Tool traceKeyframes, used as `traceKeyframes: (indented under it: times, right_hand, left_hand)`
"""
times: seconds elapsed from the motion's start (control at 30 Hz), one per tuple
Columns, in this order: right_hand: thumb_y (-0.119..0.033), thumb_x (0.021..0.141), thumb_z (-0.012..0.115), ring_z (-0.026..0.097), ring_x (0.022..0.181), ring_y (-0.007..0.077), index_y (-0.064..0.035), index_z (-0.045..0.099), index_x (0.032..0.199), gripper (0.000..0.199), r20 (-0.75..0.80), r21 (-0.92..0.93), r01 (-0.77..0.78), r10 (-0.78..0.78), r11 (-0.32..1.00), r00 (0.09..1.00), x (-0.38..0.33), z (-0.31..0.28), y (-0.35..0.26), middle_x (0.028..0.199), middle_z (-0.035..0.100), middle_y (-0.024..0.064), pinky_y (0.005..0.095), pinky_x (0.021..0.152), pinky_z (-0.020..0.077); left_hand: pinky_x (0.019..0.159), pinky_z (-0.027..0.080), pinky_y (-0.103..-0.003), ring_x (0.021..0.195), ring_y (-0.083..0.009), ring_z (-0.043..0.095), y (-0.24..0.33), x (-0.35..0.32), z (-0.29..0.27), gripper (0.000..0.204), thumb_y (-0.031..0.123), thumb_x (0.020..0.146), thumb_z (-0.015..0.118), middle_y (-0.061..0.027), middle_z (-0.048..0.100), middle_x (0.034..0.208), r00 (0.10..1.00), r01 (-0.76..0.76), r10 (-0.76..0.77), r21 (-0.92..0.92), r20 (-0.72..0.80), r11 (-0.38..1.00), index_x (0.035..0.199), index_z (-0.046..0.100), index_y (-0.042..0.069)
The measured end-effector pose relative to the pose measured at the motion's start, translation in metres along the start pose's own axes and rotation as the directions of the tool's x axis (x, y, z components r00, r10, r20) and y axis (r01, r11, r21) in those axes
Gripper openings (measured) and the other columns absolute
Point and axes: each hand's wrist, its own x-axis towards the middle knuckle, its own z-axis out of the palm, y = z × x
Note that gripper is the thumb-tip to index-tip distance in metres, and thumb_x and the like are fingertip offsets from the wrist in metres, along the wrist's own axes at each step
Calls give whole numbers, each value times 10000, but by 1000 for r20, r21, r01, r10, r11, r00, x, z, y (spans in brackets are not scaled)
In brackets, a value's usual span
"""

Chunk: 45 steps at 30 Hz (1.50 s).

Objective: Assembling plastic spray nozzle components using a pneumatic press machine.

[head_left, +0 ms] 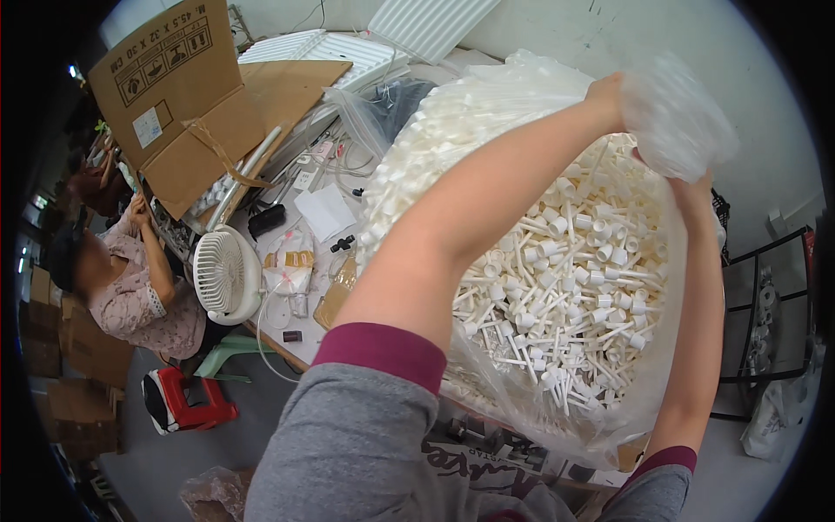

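Both my arms reach over a large clear plastic sack [648, 418], opened wide and heaped with small white plastic caps on thin stems [565, 287]. At the far right of the heap, my left hand [607, 94] and my right hand [691, 187] are closed on a bunched clear plastic bag [678, 117]. It is blurred and covers most of my fingers. Whether this bag belongs to the sack's rim or is separate, I cannot tell. More white parts [470, 109] lie under plastic on the sack's far left side.
A white fan [226, 274], a cardboard box [165, 96] and white paper [326, 211] are on the left. Another person [143, 296] sits there, beside a red stool [187, 400]. A black metal rack [765, 304] stands right; white ribbed panels [435, 26] lean behind.
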Motion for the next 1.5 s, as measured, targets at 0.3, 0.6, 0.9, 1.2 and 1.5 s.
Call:
traceKeyframes:
  times: [0.3,0.6,0.9,1.2,1.5]
  right_hand:
    - [-192,952,653,578,1113,176,-83,591,1309,379,-121,54,-237,242,970,963,39,87,49,1247,616,52,324,928,481]
    - [-185,971,600,539,1219,194,-69,553,1362,411,-245,-627,-198,50,753,968,114,47,65,1352,566,88,329,996,451]
    - [-179,989,547,500,1324,213,-55,515,1414,444,-230,-948,-227,12,223,973,173,35,116,1457,516,124,334,1063,421]
    - [-218,1014,490,521,1319,251,-44,515,1409,432,-221,-975,-196,467,-103,856,230,49,28,1441,548,139,352,1047,439]
    - [-179,986,595,583,1065,243,-15,642,1150,237,-190,151,-154,181,977,965,160,25,-113,1112,650,63,386,905,479]
  left_hand:
    - [1055,424,-478,1247,-369,557,106,-25,-77,380,230,756,686,-170,625,1305,890,-339,125,454,438,824,1107,719,89]
    - [1154,261,-484,1357,-416,365,0,-271,-188,641,435,983,588,-256,417,1441,893,433,-377,239,-245,869,1435,436,7]
    - [1080,425,-371,1232,-202,535,32,-357,-141,609,453,1029,513,-131,553,1344,279,677,-836,-714,473,-178,1486,404,65]
    - [1071,423,-407,1257,-245,528,60,-320,-19,578,364,1000,565,-140,537,1381,741,369,-647,-913,176,174,1472,428,61]
    - [1132,316,-456,1348,-296,431,17,-232,20,680,452,942,603,-145,487,1449,792,467,-611,-633,-13,618,1476,434,65]
